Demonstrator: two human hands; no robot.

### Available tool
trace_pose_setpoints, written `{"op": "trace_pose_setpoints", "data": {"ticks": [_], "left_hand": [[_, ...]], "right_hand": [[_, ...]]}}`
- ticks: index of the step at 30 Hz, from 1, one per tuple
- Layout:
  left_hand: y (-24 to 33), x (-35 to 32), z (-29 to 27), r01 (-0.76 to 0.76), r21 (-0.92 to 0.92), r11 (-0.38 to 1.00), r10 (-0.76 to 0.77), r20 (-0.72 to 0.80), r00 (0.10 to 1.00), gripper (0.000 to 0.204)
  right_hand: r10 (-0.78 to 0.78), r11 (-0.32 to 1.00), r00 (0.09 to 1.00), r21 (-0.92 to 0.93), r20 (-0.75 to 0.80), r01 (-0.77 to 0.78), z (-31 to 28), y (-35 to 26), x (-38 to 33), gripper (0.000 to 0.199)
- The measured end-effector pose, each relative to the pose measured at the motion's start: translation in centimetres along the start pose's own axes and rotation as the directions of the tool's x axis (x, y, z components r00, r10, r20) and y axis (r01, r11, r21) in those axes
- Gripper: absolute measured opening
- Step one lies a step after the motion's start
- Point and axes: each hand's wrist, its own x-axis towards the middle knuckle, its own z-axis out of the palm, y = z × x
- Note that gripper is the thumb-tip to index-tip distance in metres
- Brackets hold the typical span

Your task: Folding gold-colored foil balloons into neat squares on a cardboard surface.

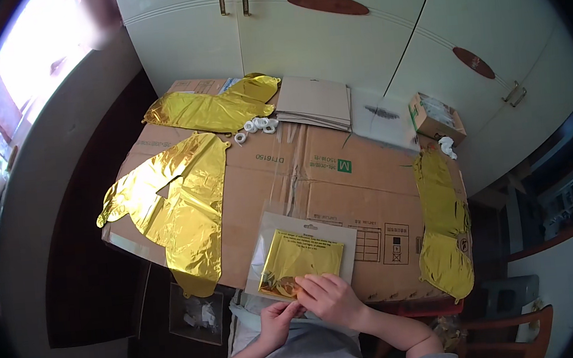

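Observation:
Close to me at the table's front edge lies a clear plastic bag [255,253] with a pale card [348,242] and a folded gold foil balloon [303,256] inside. At its near edge my left hand [277,324] is closed in a pinch. My right hand [331,300] rests over the lower right of the bag, thumb and fingers pinched beside the left fingertips. Exactly which bit of the edge they grip is hidden. Flat gold foil balloons lie around: an A-shaped balloon [198,221] at left, a bent balloon [209,111] at far left, a long balloon [442,227] at right.
Flattened cardboard [266,181] covers the table. Small white rolls [253,125] lie beside a stack of grey cards [314,107] at the back. An open carton [439,119] and crumpled white plastic [447,147] are far right. Below left stands a bin [200,316]; a chair [542,330] stands right.

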Motion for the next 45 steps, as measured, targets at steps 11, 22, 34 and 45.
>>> {"op": "trace_pose_setpoints", "data": {"ticks": [11, 22, 34, 45], "left_hand": [[-0.8, 0.2, -0.6, 0.066, -0.154, 0.986, -0.06, 0.043, 0.997, 0.024], [1.3, 0.7, -1.2, 0.149, 0.087, 0.985, -0.16, 0.152, 0.975, 0.03], [1.2, 1.2, -2.2, 0.164, -0.051, 0.985, -0.147, 0.242, 0.959, 0.034], [1.0, 1.1, -2.4, 0.089, 0.06, 0.994, -0.103, 0.292, 0.951, 0.034]], "right_hand": [[0.056, 0.996, 0.998, 0.071, 0.034, -0.058, -0.2, -0.1, -0.4, 0.043], [0.201, 0.962, 0.977, 0.176, 0.07, -0.21, 0.0, -0.6, -0.7, 0.044], [0.277, 0.949, 0.961, 0.153, 0.005, -0.274, 0.6, -1.5, -0.9, 0.044], [0.319, 0.947, 0.942, 0.067, -0.105, -0.313, 2.1, -2.1, -0.2, 0.032]]}}
